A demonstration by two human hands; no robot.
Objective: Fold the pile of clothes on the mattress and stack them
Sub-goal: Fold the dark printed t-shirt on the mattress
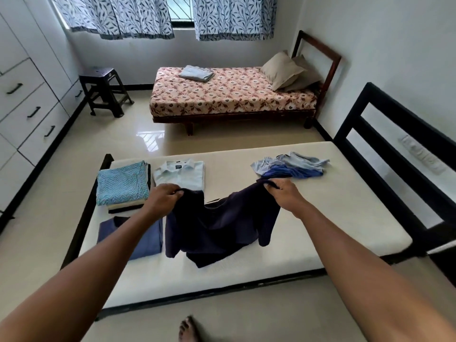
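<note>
Left hand (pixel 164 196) and right hand (pixel 283 191) each pinch the navy T-shirt (pixel 222 228) above the mattress (pixel 320 218); its trailing hem risks bunching, skewing the fold.

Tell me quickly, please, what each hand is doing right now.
Left hand: grips one upper corner of the dark navy garment.
Right hand: grips its other corner.

Am seeing both bare arms reaching forward, nearly straight. Left grip (pixel 164 197) curling fingers, pinching one top edge of navy garment (pixel 222 228), knuckles up. Right grip (pixel 283 193) pinching other edge, same height, well apart. Bare foot (pixel 188 329) showing low on my feed.
</note>
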